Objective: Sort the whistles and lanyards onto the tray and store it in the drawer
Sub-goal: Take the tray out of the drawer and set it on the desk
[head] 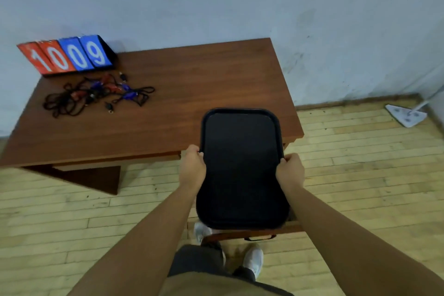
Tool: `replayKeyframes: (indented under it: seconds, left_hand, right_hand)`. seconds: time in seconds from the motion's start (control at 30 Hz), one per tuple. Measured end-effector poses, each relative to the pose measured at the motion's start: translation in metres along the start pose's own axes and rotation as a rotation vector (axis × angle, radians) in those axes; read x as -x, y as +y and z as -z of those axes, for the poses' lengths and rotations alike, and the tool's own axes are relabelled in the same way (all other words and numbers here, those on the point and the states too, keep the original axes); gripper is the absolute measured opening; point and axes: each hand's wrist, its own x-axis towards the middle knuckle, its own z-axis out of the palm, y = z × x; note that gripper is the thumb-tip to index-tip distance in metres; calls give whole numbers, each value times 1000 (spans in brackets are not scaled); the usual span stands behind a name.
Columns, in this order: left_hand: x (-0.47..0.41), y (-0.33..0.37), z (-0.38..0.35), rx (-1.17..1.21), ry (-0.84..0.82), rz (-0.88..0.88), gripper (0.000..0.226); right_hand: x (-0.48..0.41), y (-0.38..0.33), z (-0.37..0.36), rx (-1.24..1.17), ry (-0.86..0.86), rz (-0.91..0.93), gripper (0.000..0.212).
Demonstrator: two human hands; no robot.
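Observation:
I hold an empty black tray by its long sides, my left hand on the left rim and my right hand on the right rim. Its far end reaches over the front right part of the brown desk. Under its near end the desk drawer stands pulled out, mostly hidden by the tray. A tangle of black lanyards with red and blue whistles lies on the desk's far left.
A flip scoreboard showing 1009 stands at the desk's back left corner against the wall. A white flat mop rests on the wooden floor at the right. My feet in white shoes are just below the drawer.

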Motion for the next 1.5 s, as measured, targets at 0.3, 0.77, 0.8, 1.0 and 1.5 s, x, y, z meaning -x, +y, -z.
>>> replayKeyframes:
  seconds: [0.3, 0.77, 0.8, 1.0, 1.5]
  left_hand:
    - [-69, -38, 95, 31, 111, 57, 23]
    - [-227, -198, 168, -47, -103, 230, 24]
    - [-234, -202, 168, -54, -123, 246, 25]
    - [-260, -207, 153, 23, -235, 286, 32]
    - [-337, -181, 146, -82, -218, 220, 59]
  right_hand:
    - [9, -98, -66, 70, -93, 148, 20]
    - [16, -172, -273, 236, -210, 39, 23]
    - [14, -174, -281, 231, -214, 14, 24]
    - [-2, -183, -305, 191, -213, -101, 34]
    - [-18, -191, -294, 161, -194, -10, 47]
